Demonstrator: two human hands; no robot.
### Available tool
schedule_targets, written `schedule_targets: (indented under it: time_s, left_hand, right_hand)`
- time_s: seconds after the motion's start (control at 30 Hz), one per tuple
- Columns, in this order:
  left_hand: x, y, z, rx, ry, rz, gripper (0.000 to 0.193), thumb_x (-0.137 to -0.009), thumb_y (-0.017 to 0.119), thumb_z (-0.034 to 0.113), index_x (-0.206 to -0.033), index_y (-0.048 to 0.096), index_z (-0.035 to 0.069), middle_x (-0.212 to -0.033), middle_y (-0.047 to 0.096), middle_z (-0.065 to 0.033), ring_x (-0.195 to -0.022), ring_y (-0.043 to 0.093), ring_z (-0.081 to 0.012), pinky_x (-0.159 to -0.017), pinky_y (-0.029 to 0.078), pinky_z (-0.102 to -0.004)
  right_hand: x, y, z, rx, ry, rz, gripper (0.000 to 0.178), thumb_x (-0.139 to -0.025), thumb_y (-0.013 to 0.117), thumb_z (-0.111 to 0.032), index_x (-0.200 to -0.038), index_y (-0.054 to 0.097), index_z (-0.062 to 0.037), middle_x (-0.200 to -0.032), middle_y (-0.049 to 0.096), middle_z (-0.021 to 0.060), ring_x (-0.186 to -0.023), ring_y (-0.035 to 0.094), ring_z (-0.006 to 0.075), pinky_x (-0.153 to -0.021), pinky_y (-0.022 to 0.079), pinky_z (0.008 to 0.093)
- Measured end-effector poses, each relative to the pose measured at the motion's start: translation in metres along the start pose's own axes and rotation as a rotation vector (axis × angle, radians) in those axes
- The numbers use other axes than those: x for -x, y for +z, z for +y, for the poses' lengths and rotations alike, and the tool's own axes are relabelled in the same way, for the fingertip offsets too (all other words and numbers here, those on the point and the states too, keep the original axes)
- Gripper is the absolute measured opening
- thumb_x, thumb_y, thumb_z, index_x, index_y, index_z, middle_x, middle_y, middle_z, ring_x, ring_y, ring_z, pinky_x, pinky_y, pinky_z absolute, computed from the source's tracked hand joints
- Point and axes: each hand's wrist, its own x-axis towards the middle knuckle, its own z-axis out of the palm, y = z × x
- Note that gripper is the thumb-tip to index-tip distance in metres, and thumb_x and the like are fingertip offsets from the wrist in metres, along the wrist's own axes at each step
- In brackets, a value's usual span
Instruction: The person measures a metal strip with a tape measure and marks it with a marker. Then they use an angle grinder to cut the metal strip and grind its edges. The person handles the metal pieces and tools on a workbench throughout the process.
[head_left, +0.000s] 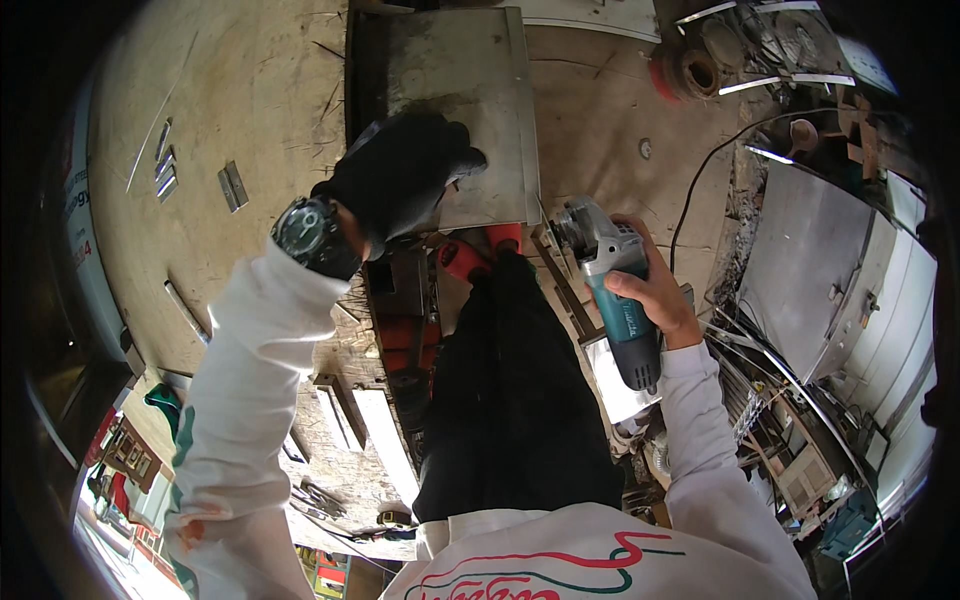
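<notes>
Sweatshirt (600, 552) nearest, your right hand (657, 290) grips the angle grinder (622, 310), apparently not yet grinding; whether your gloved left hand (405, 172) holds anything is unclear

The left arm (265, 340) stretches forward, its black-gloved hand (405, 165) bent toward the right. The bare right hand (652, 285) sits closer in, thumb and fingers wrapped in a grip, forearm (697, 410) angled inward.

On the left, short metal strips (167, 185) are grouped on the far half of a wooden workbench top (250, 80), with two flat plates (232, 187) set to their right. Nearer, a slim pale rod (187, 310) is laid; toward the near end, bars (341, 412) and a tape measure (395, 519) are placed.
</notes>
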Motion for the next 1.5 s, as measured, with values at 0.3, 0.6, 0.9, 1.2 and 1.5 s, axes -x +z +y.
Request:
schedule_targets:
  time_s: [0.3, 0.6, 0.9, 1.2, 1.5]
  left_hand:
    - [0.026, 0.032, 0.034, 0.6, -0.804, 0.545, 0.025, -0.098, 0.071, 0.023, -0.119, 0.074, 0.01, -0.115, 0.073, -0.0156, -0.099, 0.073, -0.0359, -0.081, 0.061, -0.0439]
    - [0.036, 0.063, 0.065, 0.138, -0.788, 0.606, 0.034, -0.096, 0.074, 0.029, -0.128, 0.066, 0.019, -0.113, 0.067, -0.0115, -0.093, 0.073, -0.0367, -0.072, 0.06, -0.0519]
    - [0.038, 0.072, 0.066, -0.024, -0.74, 0.646, 0.023, -0.095, 0.073, 0.023, -0.117, 0.072, 0.02, -0.116, 0.066, -0.0101, -0.093, 0.071, -0.0341, -0.072, 0.059, -0.0511]
    - [0.046, 0.079, 0.067, -0.045, -0.62, 0.68, 0.033, -0.082, 0.076, 0.007, -0.112, 0.079, 0.021, -0.116, 0.071, -0.004, -0.099, 0.071, -0.0294, -0.082, 0.06, -0.0425]
    - [0.046, 0.097, 0.067, 0.158, -0.532, 0.744, 0.04, -0.082, 0.066, 0.003, -0.121, 0.07, 0.012, -0.119, 0.059, -0.0135, -0.117, 0.059, -0.0402, -0.091, 0.056, -0.0483]
  right_hand:
    - [-0.007, 0.008, 0.002, -0.014, 0.005, -0.01, 0.093, -0.083, 0.092, -0.035, -0.154, 0.038, -0.0089, -0.116, 0.066, 0.0145, -0.091, 0.072, 0.0235, -0.078, 0.06, 0.0385]
    - [-0.022, 0.016, -0.006, 0.035, 0.009, -0.055, 0.093, -0.087, 0.088, -0.034, -0.158, 0.032, -0.0108, -0.115, 0.066, 0.0175, -0.09, 0.074, 0.0279, -0.072, 0.065, 0.0432]
    - [-0.04, 0.03, -0.021, 0.002, -0.037, -0.082, 0.086, -0.091, 0.085, -0.032, -0.155, 0.032, -0.01, -0.117, 0.066, 0.018, -0.09, 0.074, 0.0287, -0.07, 0.065, 0.044]
    - [-0.066, 0.032, -0.012, -0.13, 0.087, -0.245, 0.066, -0.095, 0.079, -0.031, -0.145, 0.042, -0.0069, -0.106, 0.069, 0.0214, -0.083, 0.076, 0.0316, -0.067, 0.066, 0.047]
    - [-0.083, 0.031, -0.017, -0.02, 0.081, -0.242, 0.071, -0.092, 0.082, -0.036, -0.142, 0.044, -0.0042, -0.101, 0.07, 0.0223, -0.082, 0.075, 0.0327, -0.066, 0.065, 0.0462]
